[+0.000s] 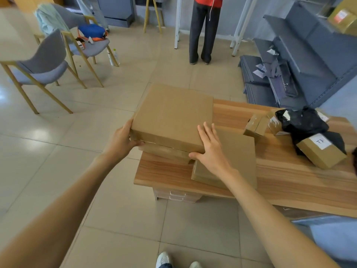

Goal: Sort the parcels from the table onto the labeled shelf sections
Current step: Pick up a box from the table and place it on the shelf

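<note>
Two hands on one flat box (172, 115), top of a short stack at the desk's (289, 178) left corner. Left hand (120, 140) curls round the box's near-left corner, thumb on the top edge, fingers tucked beneath. Right hand (211, 147) lies flat on the near-right corner, fingers straight and spread, thumb against the front edge; no closed grip there. Box overhangs the desk's far and left edges; whether it is lifted clear of the lower box (166, 151) cannot be told.

Step in hand, as judged: picking the first large parcel off the desk. Next move calls for the right hand to get under the edge, then a level lift and a carry to the grey shelf (316, 55) at right. No label shows on the box top, so its section is not readable yet.

Other parcels wait: another flat box (239, 157) beside the stack, small boxes (257, 125) and a black bag (305, 121) farther right.
</note>
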